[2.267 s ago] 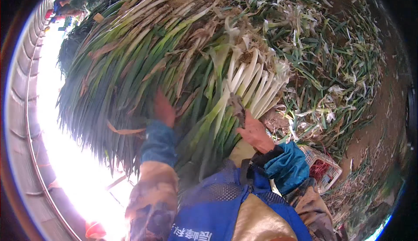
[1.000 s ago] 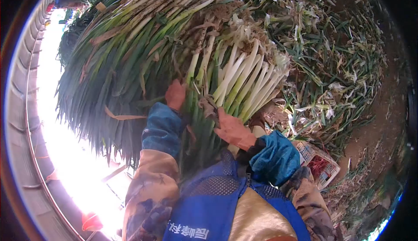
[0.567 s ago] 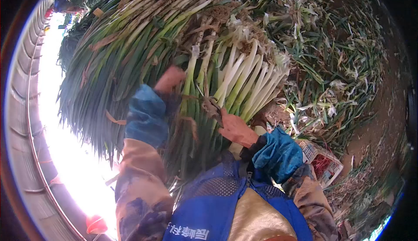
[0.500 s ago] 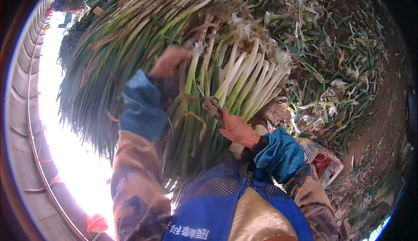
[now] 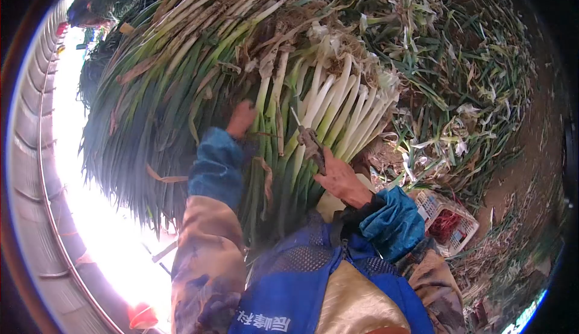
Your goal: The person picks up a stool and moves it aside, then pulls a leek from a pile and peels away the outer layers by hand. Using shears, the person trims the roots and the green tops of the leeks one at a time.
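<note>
My right hand (image 5: 342,182) is closed round the dark handle of a small knife (image 5: 312,144) wrapped partly in muddy cloth, its thin blade pointing up and left over the stalks. Under it lie long green onions (image 5: 338,108), several with clean white stems, roots toward the upper right. My left hand (image 5: 242,118) rests against the green stalks beside them, fingers curled and partly hidden; what it grips cannot be made out. Dry brown leaves (image 5: 267,186) cling to the nearer stalks.
A big pile of unpeeled green onions (image 5: 145,117) spreads to the left, roots upward. Stripped leaves (image 5: 458,92) cover the ground at right. A white plastic basket (image 5: 449,222) with red strings stands by my right elbow. A ribbed wall (image 5: 36,171) curves along the left.
My left hand has moved down along the stalks and a little right. My right hand and the knife have shifted slightly right and down, showing more of the blade.
</note>
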Motion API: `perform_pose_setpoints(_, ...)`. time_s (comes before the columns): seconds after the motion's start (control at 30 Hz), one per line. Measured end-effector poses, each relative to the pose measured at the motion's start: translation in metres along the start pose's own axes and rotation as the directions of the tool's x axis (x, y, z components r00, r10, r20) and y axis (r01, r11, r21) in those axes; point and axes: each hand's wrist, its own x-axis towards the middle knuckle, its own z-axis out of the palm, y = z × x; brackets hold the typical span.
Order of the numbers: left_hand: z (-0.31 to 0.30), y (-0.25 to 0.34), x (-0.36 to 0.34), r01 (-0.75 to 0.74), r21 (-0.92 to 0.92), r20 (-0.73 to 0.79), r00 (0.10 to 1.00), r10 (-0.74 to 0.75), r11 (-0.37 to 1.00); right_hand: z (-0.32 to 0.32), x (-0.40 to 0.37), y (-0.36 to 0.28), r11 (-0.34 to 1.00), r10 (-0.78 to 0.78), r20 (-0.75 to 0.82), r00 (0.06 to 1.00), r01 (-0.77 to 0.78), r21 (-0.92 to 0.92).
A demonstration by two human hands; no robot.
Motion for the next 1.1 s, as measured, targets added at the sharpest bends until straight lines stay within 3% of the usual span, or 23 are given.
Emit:
perform_pose_setpoints(0.03, 0.002, 0.0, -0.015, 0.023, -0.03, 0.111, 0.994, -0.019, 0.999, -0.003, -0.001, -0.003, 1.0, 0.003, 0.007, 1.0, -0.003, -0.005)
perform_pose_setpoints(0.1, -0.008, 0.003, -0.047, -0.091, -0.136, 0.191, 0.975, 0.116, 0.987, -0.006, -0.006, -0.012, 1.0, 0.011, 0.036, 0.999, -0.011, -0.015)
perform_pose_setpoints(0.17, -0.009, 0.002, -0.051, -0.086, -0.134, 0.22, 0.969, 0.114, 0.987, -0.003, -0.005, -0.015, 0.999, 0.032, 0.057, 0.998, -0.031, -0.023)
perform_pose_setpoints(0.23, -0.008, 0.001, -0.045, 0.042, -0.016, 0.206, 0.978, -0.038, 0.999, 0.002, -0.006, -0.021, 1.0, -0.017, 0.069, 0.997, 0.018, -0.014)
perform_pose_setpoints(0.4, -0.001, 0.016, -0.053, 0.082, 0.148, -0.033, 0.996, -0.078, 0.986, 0.029, -0.025, -0.022, 0.949, -0.317, -0.02, 0.948, 0.317, 0.0)
perform_pose_setpoints(0.5, -0.004, 0.028, -0.058, 0.149, 0.19, -0.05, 0.989, -0.142, 0.97, 0.022, -0.015, -0.041, 0.984, -0.123, 0.117, 0.985, 0.137, -0.116)
perform_pose_setpoints(0.63, -0.001, 0.05, -0.07, 0.128, 0.207, -0.033, 0.992, -0.124, 0.97, 0.012, 0.026, -0.037, 0.99, -0.125, -0.056, 0.991, 0.12, -0.078)
perform_pose_setpoints(0.73, -0.006, 0.029, -0.072, 0.132, -0.029, 0.153, 0.98, -0.126, 0.991, 0.01, 0.005, -0.043, 0.97, -0.244, -0.075, 0.967, 0.242, -0.036)
perform_pose_setpoints(0.83, 0.019, -0.015, -0.094, -0.016, -0.097, 0.136, 0.99, 0.03, 0.995, 0.015, -0.016, -0.05, 0.985, -0.166, 0.028, 0.986, 0.167, -0.04)
perform_pose_setpoints(0.93, 0.005, 0.032, -0.137, 0.213, -0.048, 0.167, 0.965, -0.203, 0.976, 0.017, 0.014, -0.047, 0.989, -0.111, 0.047, 0.993, 0.115, -0.096)
perform_pose_setpoints(1.07, 0.019, 0.031, -0.156, 0.239, 0.058, 0.174, 0.954, -0.245, 0.969, 0.019, 0.049, -0.031, 0.986, -0.056, -0.032, 0.998, 0.051, -0.159)
perform_pose_setpoints(1.1, 0.023, 0.028, -0.159, 0.187, 0.011, 0.135, 0.973, -0.187, 0.982, 0.019, 0.044, -0.027, 0.984, -0.075, -0.029, 0.997, 0.069, -0.162)
